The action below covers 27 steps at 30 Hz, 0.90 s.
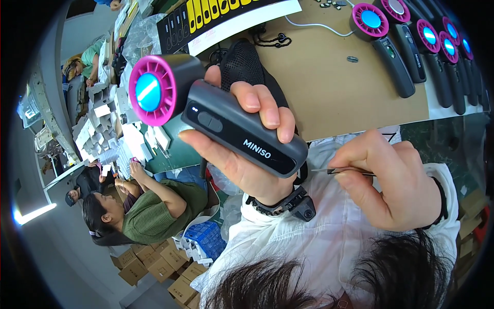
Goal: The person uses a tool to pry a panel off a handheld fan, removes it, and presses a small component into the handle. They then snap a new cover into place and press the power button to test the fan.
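Note:
My left hand [242, 154] is wrapped round a dark grey handheld fan [247, 131], lifted above the bench. The fan's round head has a magenta grille and a shiny blue centre, and faces left. A small light glows near the button on its handle. Close to the handle's lower end, my right hand [388, 180] pinches a thin dark tool [355, 170] with a slim pale tip. Its tip points left and stays apart from the fan. Fingers hide part of the tool, so its exact kind cannot be made out.
Several similar fans [393, 67] lie at the right on the brown work surface [319, 77], near a white cable [321, 25]. Yellow and black panels [206, 15] line the far edge. Behind the fan is a black mesh bag [242, 64]. A co-worker in green [154, 213] sits at left, near cardboard boxes [159, 262].

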Motion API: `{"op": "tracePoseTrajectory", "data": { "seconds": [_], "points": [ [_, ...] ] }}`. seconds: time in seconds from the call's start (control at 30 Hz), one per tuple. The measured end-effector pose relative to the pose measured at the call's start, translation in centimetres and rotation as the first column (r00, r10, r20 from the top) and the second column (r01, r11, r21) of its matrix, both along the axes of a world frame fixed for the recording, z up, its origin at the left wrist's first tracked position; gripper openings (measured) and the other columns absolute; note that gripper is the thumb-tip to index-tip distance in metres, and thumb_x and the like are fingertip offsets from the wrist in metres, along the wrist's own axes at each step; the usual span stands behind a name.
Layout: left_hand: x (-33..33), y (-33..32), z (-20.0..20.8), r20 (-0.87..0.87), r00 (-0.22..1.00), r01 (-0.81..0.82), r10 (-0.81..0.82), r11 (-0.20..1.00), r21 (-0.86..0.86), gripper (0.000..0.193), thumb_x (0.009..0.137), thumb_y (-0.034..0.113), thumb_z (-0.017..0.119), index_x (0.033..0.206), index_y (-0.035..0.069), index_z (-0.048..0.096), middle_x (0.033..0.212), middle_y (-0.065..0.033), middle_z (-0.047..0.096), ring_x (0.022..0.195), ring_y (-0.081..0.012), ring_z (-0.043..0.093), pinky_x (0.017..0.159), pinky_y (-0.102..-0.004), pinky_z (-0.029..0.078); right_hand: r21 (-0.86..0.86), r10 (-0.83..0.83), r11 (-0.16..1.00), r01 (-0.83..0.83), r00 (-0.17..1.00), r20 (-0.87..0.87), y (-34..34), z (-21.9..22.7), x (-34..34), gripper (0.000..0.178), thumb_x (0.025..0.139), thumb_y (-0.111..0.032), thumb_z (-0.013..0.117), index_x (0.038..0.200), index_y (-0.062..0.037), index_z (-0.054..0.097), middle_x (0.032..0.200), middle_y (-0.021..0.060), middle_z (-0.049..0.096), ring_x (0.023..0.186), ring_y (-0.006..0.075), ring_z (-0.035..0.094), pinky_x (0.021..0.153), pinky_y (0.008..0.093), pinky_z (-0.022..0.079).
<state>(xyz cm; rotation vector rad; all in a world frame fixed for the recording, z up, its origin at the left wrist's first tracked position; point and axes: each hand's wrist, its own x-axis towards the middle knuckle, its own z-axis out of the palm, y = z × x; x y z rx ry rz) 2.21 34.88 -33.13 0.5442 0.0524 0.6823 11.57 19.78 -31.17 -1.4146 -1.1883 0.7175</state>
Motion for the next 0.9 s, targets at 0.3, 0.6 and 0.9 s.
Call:
{"op": "tracePoseTrajectory", "data": {
  "seconds": [0.3, 0.6, 0.9],
  "points": [
    [0.1, -0.3, -0.3, 0.095, 0.992, -0.085, 0.080, 0.995, 0.053, 0.057, 0.083, 0.034, 0.058, 0.122, 0.001, 0.033, 0.083, -0.0020, 0.039, 0.075, -0.0158, 0.038, 0.061, -0.0268, 0.040, -0.052, -0.066, 0.995, 0.083, 0.963, 0.261, 0.3, 0.1, -0.3, 0.014, 0.069, 0.002, 0.062, 0.081, 0.0020, 0.055, 0.063, 0.0088, 0.056, 0.046, 0.0205, 0.055, 0.042, 0.0278, 0.043],
    [0.7, -0.6, -0.5, 0.198, 0.935, -0.317, 0.293, 0.943, 0.102, 0.071, 0.086, 0.058, 0.037, 0.134, 0.008, 0.021, 0.087, -0.0132, 0.044, 0.068, -0.0208, 0.045, 0.045, -0.0293, 0.046, 0.000, -0.103, 0.994, 0.108, 0.948, 0.302, 0.9, 0.0, -0.8, 0.017, 0.065, 0.003, 0.063, 0.080, 0.0017, 0.054, 0.063, 0.0082, 0.058, 0.044, 0.0202, 0.055, 0.041, 0.0281, 0.043],
    [0.9, -0.8, -0.7, 0.283, 0.898, -0.396, 0.337, 0.899, 0.189, 0.073, 0.085, 0.057, 0.040, 0.135, 0.010, 0.016, 0.087, -0.0144, 0.043, 0.068, -0.0220, 0.046, 0.046, -0.0302, 0.048, -0.004, -0.116, 0.992, 0.123, 0.949, 0.295, 0.9, 0.1, -1.0, 0.016, 0.065, 0.004, 0.063, 0.078, 0.0010, 0.054, 0.061, 0.0075, 0.057, 0.043, 0.0202, 0.054, 0.039, 0.0277, 0.043]
  ]
}}
